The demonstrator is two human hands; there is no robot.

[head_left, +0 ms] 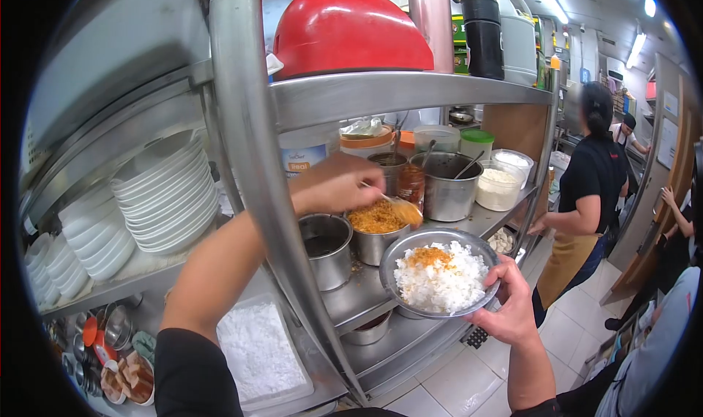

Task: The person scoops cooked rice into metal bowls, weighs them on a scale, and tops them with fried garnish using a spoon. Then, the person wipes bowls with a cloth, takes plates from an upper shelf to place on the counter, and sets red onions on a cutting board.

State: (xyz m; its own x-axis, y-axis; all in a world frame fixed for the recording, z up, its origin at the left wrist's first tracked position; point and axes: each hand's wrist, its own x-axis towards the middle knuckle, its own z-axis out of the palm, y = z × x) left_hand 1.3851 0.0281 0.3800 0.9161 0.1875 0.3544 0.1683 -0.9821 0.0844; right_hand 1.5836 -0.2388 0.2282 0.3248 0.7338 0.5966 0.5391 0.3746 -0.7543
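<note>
Head, bowl [391, 271] before shelf edge [365, 314], spoon [405, 210] seemingly over pot [378, 247]

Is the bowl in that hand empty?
Not empty: white rice topped with orange crumbs shows inside the round grey bowl.

This is a working kitchen, of the kind found behind a restaurant rather than in a home. Steel shelves [410, 92] carry open pots [448, 197], some with utensils [469, 165] standing in them, along with plastic tubs [498, 191] and, higher up, a large jug [517, 40]. White dishes [167, 205] are stacked high at the left, many of a kind, with metal bowls [118, 328] below. Cooked rice [439, 285] fills a bowl [393, 279] in front. A co-worker [586, 175] wears a tan apron [560, 259], and another person [625, 136] stands farther back. Strip lights [635, 51] hang above a floor [465, 380] of pale tiles.
</note>
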